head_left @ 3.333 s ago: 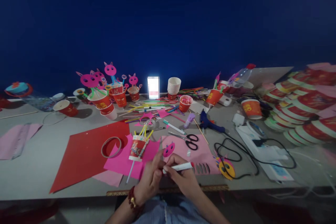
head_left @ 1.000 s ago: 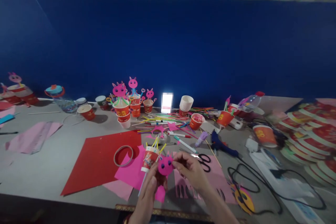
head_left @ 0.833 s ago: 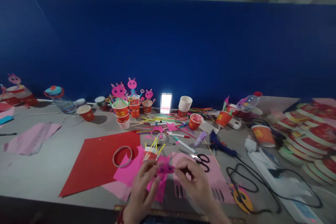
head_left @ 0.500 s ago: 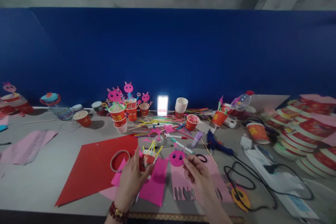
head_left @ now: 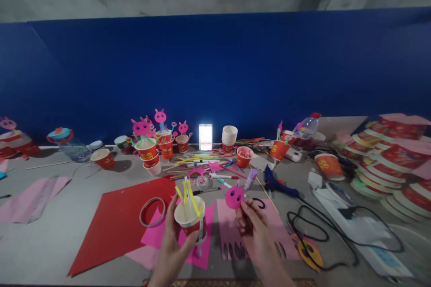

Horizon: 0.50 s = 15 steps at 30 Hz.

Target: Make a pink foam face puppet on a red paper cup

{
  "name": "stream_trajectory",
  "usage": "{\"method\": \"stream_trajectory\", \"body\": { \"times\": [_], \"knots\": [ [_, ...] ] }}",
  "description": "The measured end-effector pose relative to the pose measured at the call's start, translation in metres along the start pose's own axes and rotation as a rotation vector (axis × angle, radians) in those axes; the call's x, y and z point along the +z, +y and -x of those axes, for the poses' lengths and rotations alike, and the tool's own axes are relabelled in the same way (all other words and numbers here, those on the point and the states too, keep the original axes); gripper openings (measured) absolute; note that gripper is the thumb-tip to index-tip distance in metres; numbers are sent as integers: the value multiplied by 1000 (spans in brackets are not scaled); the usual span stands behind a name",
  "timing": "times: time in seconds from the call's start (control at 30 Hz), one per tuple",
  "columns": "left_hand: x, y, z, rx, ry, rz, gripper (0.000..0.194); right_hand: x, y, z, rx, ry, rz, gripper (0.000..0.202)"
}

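My left hand (head_left: 175,237) is wrapped round a red and white paper cup (head_left: 190,213), its mouth tilted toward me. Yellow and pale strips (head_left: 189,195) stick out of this cup. Between the thumb and fingers of my right hand (head_left: 254,222) is a round pink paper face (head_left: 235,197) with two dark eyes and small ears. The face is to the right of the cup, apart from it. Bright pink paper (head_left: 205,251) lies under the cup, and light pink paper with cut slots (head_left: 229,228) lies under my right hand.
Red paper (head_left: 111,219) and a tape ring (head_left: 152,212) are at left. Decorated cups (head_left: 146,148), loose coloured sticks (head_left: 202,161) and a white cup stack (head_left: 229,136) stand behind. At right are a blue glue gun (head_left: 279,184), a power strip (head_left: 357,228) and stacked red cups (head_left: 387,161).
My left hand has closed round the cup and raised it toward me, tilting it. The pink face in my right hand has shifted slightly up and right.
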State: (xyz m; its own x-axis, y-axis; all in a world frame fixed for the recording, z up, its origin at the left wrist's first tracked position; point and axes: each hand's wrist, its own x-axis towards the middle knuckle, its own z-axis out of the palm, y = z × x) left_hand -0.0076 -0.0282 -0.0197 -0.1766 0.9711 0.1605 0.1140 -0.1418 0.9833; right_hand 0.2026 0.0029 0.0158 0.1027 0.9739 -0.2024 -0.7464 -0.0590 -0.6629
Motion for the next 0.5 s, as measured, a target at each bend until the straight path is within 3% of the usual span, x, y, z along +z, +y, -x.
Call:
{"method": "stream_trajectory", "body": {
  "times": [0.23, 0.4, 0.5],
  "knots": [
    [22, -13, 0, -103, -106, 103, 85, 10, -11, 7, -14, -64, -18, 28],
    [32, -7, 5, -158, -227, 204, 108, 10, -20, 5, -56, -52, -32, 27],
    [36, -2, 9, -191, -262, 270, 110, 10, -20, 5, -104, -77, 44, 24]
  ]
}}
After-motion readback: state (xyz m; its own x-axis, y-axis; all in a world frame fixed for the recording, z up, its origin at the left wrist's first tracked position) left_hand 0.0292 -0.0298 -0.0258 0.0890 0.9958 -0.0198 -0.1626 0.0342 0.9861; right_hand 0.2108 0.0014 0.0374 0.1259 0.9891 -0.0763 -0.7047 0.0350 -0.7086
